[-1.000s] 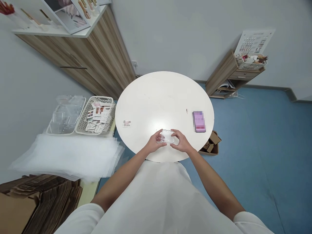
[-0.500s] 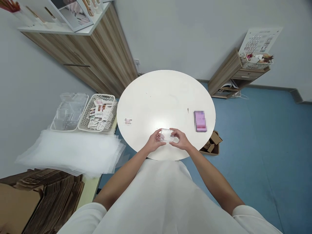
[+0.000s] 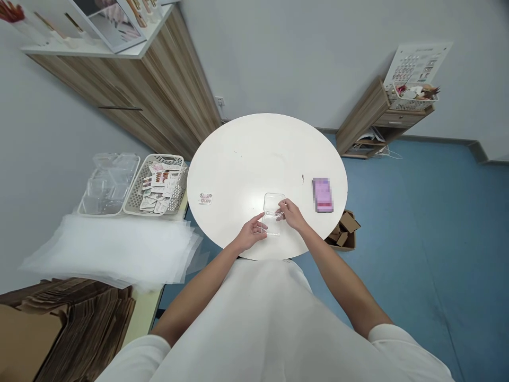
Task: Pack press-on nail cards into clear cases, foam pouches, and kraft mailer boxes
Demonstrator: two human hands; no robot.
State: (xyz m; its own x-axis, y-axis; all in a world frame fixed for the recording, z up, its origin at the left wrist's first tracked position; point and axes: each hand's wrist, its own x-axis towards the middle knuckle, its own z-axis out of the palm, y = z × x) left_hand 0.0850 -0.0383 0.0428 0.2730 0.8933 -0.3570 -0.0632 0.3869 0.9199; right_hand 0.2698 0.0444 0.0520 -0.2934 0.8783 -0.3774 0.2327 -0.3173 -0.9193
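Currently I am holding a small clear plastic hinged case (image 3: 273, 204), lying open near the front edge of a round white table (image 3: 254, 154); left hand (image 3: 251, 235) and right hand (image 3: 293, 215) are pinching its sides.

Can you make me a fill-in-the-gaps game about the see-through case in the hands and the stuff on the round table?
1. The left hand and right hand hold a clear plastic case that is folded ____ (open or shut).
2. The round table under it is coloured ____.
3. The purple box lies on the person's ____ side of the case.
4. The small packet lies on the person's ____ side of the case.
Missing words: open; white; right; left.
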